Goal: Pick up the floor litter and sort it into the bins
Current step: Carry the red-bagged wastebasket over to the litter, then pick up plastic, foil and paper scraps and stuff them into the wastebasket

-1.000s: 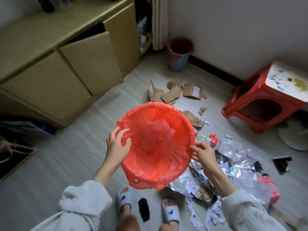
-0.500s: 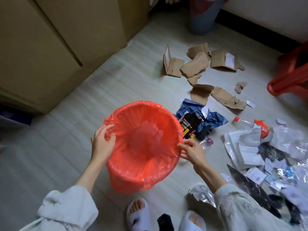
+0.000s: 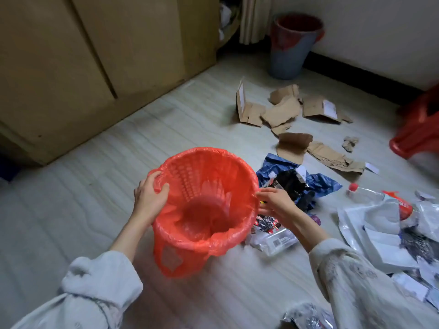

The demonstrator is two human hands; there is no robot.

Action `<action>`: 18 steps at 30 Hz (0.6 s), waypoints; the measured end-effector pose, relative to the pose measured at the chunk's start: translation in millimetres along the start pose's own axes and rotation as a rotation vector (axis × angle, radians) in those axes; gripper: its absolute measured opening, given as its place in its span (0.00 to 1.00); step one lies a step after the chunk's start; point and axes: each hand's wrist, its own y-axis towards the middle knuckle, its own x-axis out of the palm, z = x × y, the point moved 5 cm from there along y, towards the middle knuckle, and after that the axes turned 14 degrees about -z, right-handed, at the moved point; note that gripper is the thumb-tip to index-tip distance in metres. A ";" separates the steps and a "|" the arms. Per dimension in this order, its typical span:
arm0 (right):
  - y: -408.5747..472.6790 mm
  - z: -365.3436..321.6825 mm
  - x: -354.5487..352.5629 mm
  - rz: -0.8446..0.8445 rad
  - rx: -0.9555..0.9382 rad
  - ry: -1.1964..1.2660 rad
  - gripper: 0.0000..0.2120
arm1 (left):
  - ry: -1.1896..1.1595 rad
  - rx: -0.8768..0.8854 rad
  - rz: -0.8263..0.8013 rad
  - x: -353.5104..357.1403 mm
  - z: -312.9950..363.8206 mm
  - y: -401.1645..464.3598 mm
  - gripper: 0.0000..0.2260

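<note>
My left hand (image 3: 150, 200) grips the near-left rim of the red bin (image 3: 206, 210), thumb hooked inside over the red liner bag (image 3: 190, 236) and fingers curled round the outside. My right hand (image 3: 276, 204) is at the opposite rim, fingers fairly straight and touching the edge of the liner; I cannot tell whether it pinches the plastic. The bin stands upright on the floor (image 3: 118, 162) between my two arms, its liner folded over the rim and hanging down the outside.

Just right of the bin, touching its side, lies a heap of wrappers: a crumpled blue bag (image 3: 320, 184) with a black packet (image 3: 291, 181) on it, and a clear packet (image 3: 275, 241) near my right wrist. Farther right, a clear plastic bottle (image 3: 365, 193) with a red cap lies among white and silvery plastic bags (image 3: 380, 224). Beyond these, torn cardboard pieces (image 3: 282, 112) are scattered across the floor. A grey bin (image 3: 289, 55) with a red liner stands by the far wall, beside the wooden cabinet (image 3: 95, 55). A red stool (image 3: 418, 131) shows at the right edge.
</note>
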 end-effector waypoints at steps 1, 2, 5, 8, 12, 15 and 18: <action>-1.8 3.2 -1.1 0.006 -0.010 -0.043 0.09 | 0.007 0.036 0.007 2.6 1.4 -3.0 0.17; -5.3 5.6 -1.3 0.012 -0.016 -0.105 0.11 | 0.027 0.055 0.023 3.3 3.4 -8.0 0.18; -34.4 5.9 -1.3 0.052 -0.031 -0.224 0.15 | 0.051 0.088 0.090 1.5 16.3 -30.9 0.18; -79.5 3.1 -4.4 0.041 -0.032 -0.298 0.16 | 0.059 0.205 0.048 3.4 47.1 -63.0 0.16; -132.4 -9.9 -12.6 0.076 -0.116 -0.374 0.14 | -0.004 0.403 -0.002 17.3 94.7 -100.2 0.12; -183.6 -6.8 -25.1 0.125 -0.189 -0.388 0.13 | -0.004 0.536 -0.183 49.6 138.5 -137.3 0.12; -214.9 23.2 -43.3 0.194 -0.183 -0.449 0.13 | 0.044 0.635 -0.360 91.3 152.5 -170.8 0.13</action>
